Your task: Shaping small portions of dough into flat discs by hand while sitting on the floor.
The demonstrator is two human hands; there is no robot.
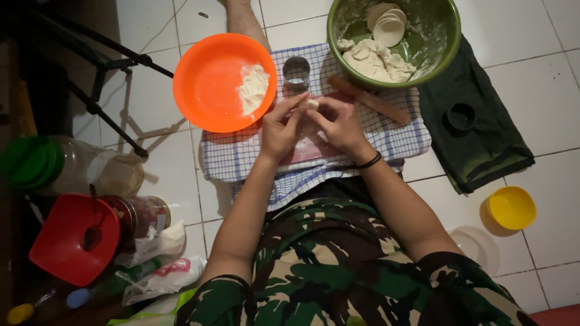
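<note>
Left hand [282, 128] and right hand [339, 124], fingertips meeting, pinch one small dough piece [311, 104] between them above the checked cloth [399, 136]. From the dough: steel ring cutter [296, 72] at 11 o'clock, orange bowl [205, 84] with flour [254, 89] at 10, rolling pin [370, 100] at 3. Green bowl [444, 36] at 1 holds dough mass [376, 62] and cut discs [386, 25]; dark towel [483, 139] and yellow cup [511, 208] lie beyond at 4.

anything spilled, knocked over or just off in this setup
Nothing looks spilled. The one oddity: a jar with a red funnel lies tipped on its side among bags at the left. Both hands, left hand and right hand, pinch a small dough piece over the checked cloth.
</note>
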